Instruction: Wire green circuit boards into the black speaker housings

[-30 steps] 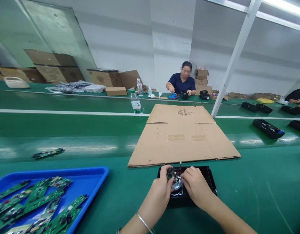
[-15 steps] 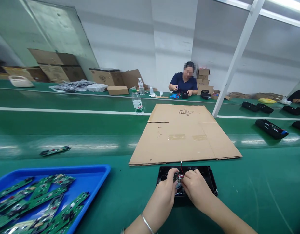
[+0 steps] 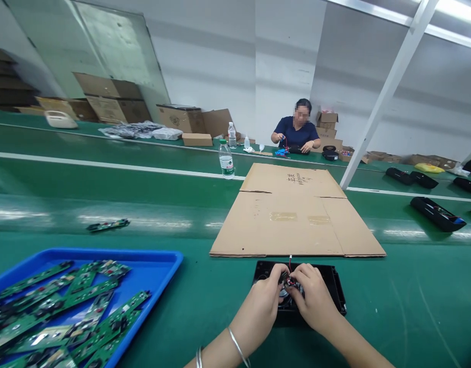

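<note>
A black plastic housing lies on the green bench in front of me, with a round speaker partly visible inside it. Both my hands are over the housing, their fingertips meeting above the speaker. My left hand is closed in a pinch around a small dark part, too hidden to name. My right hand pinches at thin red wires beside that part. One wire with a white plug sticks up behind my fingers. The fingers cover much of the housing's middle.
To the left, a blue tray holds several green circuit boards; one more board lies beyond it. A flat cardboard sheet lies just behind the housing. Farther back are a water bottle, black housings and a seated person.
The view has swung slightly left, so things appear farther right. My hands stay over the housing; my right fingers have shifted a little around the wires. The person opposite has raised wires slightly.
</note>
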`<state>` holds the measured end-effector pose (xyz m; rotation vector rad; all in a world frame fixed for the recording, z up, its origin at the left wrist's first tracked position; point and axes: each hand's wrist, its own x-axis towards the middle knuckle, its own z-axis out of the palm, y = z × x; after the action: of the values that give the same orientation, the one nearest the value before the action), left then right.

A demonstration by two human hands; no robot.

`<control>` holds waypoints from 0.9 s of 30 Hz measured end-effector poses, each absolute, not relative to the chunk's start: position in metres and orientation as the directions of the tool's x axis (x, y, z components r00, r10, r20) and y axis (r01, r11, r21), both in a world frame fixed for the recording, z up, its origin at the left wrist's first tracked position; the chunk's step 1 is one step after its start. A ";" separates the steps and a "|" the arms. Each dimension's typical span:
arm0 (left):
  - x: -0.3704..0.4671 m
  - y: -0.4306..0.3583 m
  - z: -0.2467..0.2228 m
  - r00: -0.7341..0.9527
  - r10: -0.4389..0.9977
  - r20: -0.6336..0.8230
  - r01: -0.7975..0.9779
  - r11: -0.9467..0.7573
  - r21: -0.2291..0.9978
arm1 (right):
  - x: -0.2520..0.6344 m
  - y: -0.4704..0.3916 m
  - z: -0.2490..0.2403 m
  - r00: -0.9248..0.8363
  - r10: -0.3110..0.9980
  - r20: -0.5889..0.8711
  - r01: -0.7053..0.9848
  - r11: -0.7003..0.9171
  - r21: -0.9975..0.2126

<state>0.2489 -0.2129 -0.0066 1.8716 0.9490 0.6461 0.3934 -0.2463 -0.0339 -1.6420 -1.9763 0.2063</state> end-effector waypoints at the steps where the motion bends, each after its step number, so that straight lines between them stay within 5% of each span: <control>1: 0.249 -0.213 -0.006 0.565 0.824 0.038 0.355 -0.284 0.891 | 0.393 -0.246 -0.034 -0.098 0.947 0.306 0.858 0.236 -0.456; 10: 0.248 -0.206 -0.008 0.470 0.882 -0.008 0.531 -0.276 0.801 | 0.395 -0.243 -0.033 -0.057 0.988 0.145 0.903 0.113 -0.415; 15: 0.251 -0.205 -0.010 0.433 0.901 0.015 0.582 -0.292 0.759 | 0.401 -0.240 -0.033 0.118 0.984 0.132 0.651 0.023 -0.759; 18: 0.251 -0.203 -0.010 0.431 0.902 -0.011 0.614 -0.285 0.736 | 0.402 -0.240 -0.030 0.125 0.982 0.139 0.521 0.054 -0.852; 27: 0.252 -0.207 -0.008 0.418 0.908 -0.003 0.662 -0.303 0.686 | 0.393 -0.244 -0.034 -0.124 0.905 0.408 0.788 0.340 -0.514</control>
<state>0.2517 -0.2068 -0.0080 2.0651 1.3242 0.5220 0.3929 -0.2440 -0.0336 -1.4793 -1.9389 0.2238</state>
